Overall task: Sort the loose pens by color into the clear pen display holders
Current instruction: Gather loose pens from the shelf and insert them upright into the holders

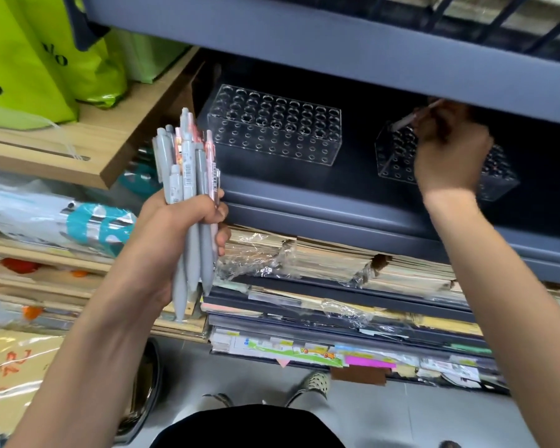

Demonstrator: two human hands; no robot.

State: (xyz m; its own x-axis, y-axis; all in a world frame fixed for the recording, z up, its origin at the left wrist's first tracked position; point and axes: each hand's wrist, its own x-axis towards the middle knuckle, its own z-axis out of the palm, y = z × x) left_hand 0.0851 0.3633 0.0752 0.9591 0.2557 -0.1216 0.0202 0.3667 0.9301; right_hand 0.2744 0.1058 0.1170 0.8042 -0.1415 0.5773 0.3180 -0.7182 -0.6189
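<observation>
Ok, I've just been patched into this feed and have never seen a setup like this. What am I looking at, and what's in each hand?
There is no machine here: a person works with bare hands. The single picture comes from a camera on their head, looking forward and down, so the arms reach in from the bottom.

The left hand grips a bundle of pens, grey and pink, held upright. The right hand reaches under the upper shelf and pinches a single pale pen over the right clear holder. It is too blurred to tell whether the tip is in a hole.

Both holders sit on the dark shelf. The left clear holder has rows of holes with no pens standing in them. Below the shelf lie stacks of wrapped paper goods, and green bags sit at the upper left.
</observation>
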